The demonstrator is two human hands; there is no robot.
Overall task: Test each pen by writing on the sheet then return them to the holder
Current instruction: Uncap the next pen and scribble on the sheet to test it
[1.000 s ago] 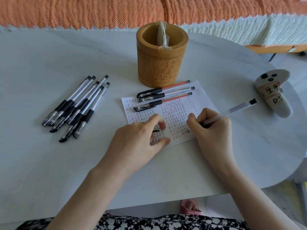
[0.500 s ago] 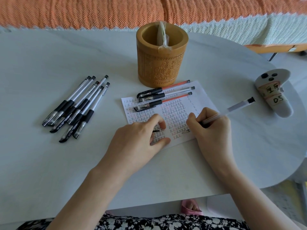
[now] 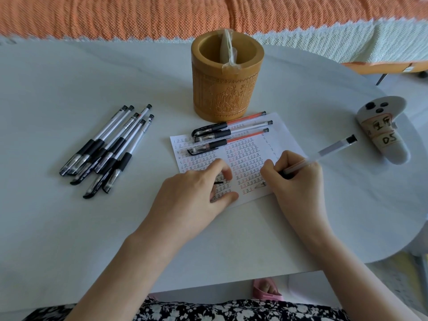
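Our right hand (image 3: 298,179) grips a pen (image 3: 324,154), tip on the sheet (image 3: 281,128) near its bottom edge. Our left hand (image 3: 196,193) rests bent on the sheet. We cannot tell if it holds anything. The holder (image 3: 227,89) stands at the sheet's top edge. A wide stretch of table (image 3: 69,228) lies before us.

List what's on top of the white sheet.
Three capped clear-barrelled pens along the far edge of the white paper sheet; left hand resting there, pinching a small black piece; right hand holding clear pen tip-down. Writing under hands hidden.
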